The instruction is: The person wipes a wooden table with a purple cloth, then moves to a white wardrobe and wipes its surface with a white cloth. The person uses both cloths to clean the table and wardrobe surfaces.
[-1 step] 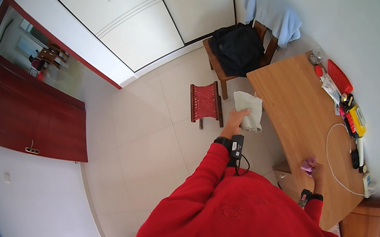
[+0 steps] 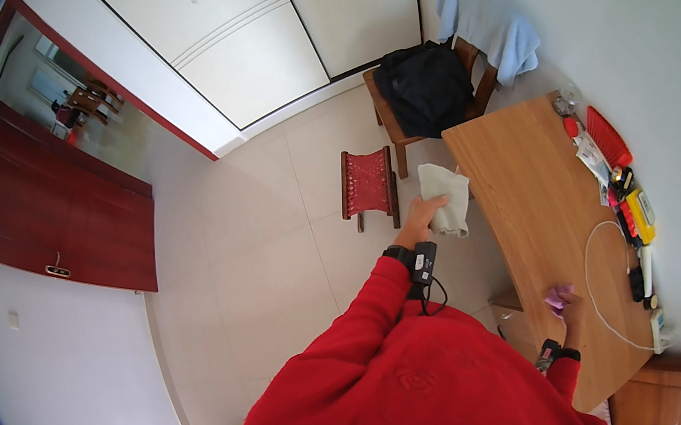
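My left hand (image 2: 419, 219) grips a folded, pale greenish-white cloth (image 2: 448, 217), thumb on top, holding it over the floor just left of the desk (image 2: 529, 208). Low on the wooden desktop, my right hand (image 2: 574, 314) is closed on a small crumpled pinkish-purple cloth (image 2: 560, 298); its fingers are partly hidden by the cloth. Both wrists carry black straps with small devices, and a black cable loops from the left one.
Along the desk's wall side lie a red dustpan-like piece (image 2: 606, 137), a yellow box (image 2: 640, 216) and a looped white cable (image 2: 587, 270). Beyond the desk stands a chair (image 2: 402, 137) with a black bag (image 2: 426, 90). A red-seated stool (image 2: 369, 181) stands on the floor.
My right hand and the purple cloth have slid slightly to the right on the desktop. My left hand stays in place with the pale cloth.
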`<state>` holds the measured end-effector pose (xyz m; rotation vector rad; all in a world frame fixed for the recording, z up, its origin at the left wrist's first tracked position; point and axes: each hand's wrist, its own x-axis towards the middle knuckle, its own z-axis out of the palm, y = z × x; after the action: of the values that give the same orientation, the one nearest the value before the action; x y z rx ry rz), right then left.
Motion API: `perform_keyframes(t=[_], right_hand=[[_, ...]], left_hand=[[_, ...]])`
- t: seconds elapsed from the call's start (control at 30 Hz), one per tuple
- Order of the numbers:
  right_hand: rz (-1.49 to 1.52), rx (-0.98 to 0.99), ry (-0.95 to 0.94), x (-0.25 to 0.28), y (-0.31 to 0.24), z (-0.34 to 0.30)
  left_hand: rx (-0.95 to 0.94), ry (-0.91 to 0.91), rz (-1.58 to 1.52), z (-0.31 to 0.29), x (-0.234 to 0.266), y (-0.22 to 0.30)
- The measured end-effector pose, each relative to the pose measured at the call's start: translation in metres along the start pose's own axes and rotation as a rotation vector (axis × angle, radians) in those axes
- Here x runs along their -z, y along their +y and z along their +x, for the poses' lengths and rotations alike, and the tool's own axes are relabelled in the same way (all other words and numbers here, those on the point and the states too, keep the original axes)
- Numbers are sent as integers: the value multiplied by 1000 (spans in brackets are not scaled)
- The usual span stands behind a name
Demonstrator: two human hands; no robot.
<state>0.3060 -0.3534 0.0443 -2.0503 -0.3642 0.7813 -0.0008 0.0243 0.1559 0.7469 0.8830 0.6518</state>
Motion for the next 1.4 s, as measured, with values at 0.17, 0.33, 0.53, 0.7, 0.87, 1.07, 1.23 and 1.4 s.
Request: perform_keyframes(t=[0.17, 0.33, 0.53, 0.7, 0.87, 1.07, 1.23, 1.4], right_hand=[[-233, -90, 370, 40, 3, -22], [-464, -73, 250, 32, 27, -4], [-656, 69, 239, -14, -8, 24], [-683, 162, 153, -62, -42, 49], [-570, 590, 66, -115, -49, 75], [-405, 947, -53, -153, -99, 49], [-548, 700, -9, -149, -105, 20], [-550, 510, 1, -119, -76, -20]], left_hand=[[-2, -21, -45, 3, 10, 2], [2, -21, -51, 7, 15, -2], [-22, 10, -87, 7, 17, -8], [-54, -17, -181, -3, 22, -8], [-68, -3, -58, -9, 20, -1], [-163, -60, 134, -14, 20, -6], [36, -40, 123, 5, 3, -7], [130, -92, 134, 17, -20, -21]])
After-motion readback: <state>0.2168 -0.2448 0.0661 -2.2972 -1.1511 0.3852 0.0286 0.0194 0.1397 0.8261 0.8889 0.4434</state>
